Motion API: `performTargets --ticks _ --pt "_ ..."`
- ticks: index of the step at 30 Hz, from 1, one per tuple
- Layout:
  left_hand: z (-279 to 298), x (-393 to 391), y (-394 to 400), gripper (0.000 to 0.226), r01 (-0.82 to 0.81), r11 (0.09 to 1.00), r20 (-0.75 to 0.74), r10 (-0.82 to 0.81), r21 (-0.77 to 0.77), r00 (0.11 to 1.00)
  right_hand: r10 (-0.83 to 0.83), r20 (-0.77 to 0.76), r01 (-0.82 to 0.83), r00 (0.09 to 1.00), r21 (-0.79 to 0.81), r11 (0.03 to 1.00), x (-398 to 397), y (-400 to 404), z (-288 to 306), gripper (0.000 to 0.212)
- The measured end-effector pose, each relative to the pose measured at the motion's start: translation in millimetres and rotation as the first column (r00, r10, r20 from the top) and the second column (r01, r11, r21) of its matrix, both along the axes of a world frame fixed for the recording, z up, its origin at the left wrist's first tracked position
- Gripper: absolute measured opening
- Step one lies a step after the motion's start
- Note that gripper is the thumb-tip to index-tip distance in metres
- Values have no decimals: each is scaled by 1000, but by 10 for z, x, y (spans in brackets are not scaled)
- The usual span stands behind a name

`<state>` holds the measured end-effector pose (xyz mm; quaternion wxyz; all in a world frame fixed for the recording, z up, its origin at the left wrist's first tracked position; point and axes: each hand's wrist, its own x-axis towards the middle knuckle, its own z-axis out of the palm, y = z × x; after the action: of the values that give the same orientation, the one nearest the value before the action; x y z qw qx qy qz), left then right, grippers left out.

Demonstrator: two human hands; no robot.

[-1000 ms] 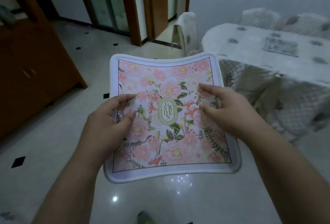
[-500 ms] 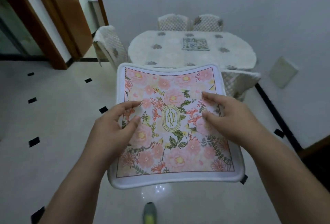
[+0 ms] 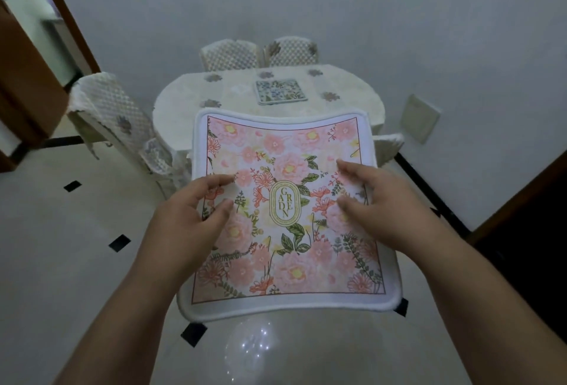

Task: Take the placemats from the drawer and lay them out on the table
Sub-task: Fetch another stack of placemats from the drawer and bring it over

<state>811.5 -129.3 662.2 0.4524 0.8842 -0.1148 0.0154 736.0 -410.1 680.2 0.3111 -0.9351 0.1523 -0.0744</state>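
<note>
I hold a square placemat (image 3: 285, 151) flat in front of me, pink flowers with a white border and the word GARDEN in a central oval. My left hand (image 3: 187, 219) grips its left side and my right hand (image 3: 377, 203) grips its right side, thumbs on top. Ahead stands the oval table (image 3: 190, 99) under a pale flowered cloth. One blue-patterned placemat (image 3: 280, 91) lies on the table's middle. The held placemat hides the table's near edge.
Three covered chairs surround the table: one at the left (image 3: 110, 111) and two at the far side (image 3: 228, 54) (image 3: 291, 50). A wooden door frame (image 3: 61, 13) stands at the left. The white tiled floor has small black squares.
The view has swung from the cabinet side round onto the table, which now sits centred and larger ahead. Both hands keep the same grip on the pink placemat.
</note>
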Motion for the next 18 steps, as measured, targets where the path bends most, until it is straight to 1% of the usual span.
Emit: performTargets --ticks 6,10,13,15,18 --pt "32 553 -307 34 88 996 23 -88 8 996 -80 17 79 997 33 996 311 -287 -15 61" --pt "6 904 -663 35 129 991 8 -129 -23 992 -106 22 104 994 57 993 639 -635 -114 61" --pt "-3 1184 -968 35 114 993 -1 -114 -27 993 -100 45 97 994 77 992 928 -945 -148 60" --pt "0 1357 -1190 36 99 995 -7 -99 1 995 -80 43 76 996 75 994 1131 -1177 -161 60" --pt "8 1625 -1524 37 67 997 14 -68 35 998 -60 51 54 997 113 992 1462 -1539 -174 59"
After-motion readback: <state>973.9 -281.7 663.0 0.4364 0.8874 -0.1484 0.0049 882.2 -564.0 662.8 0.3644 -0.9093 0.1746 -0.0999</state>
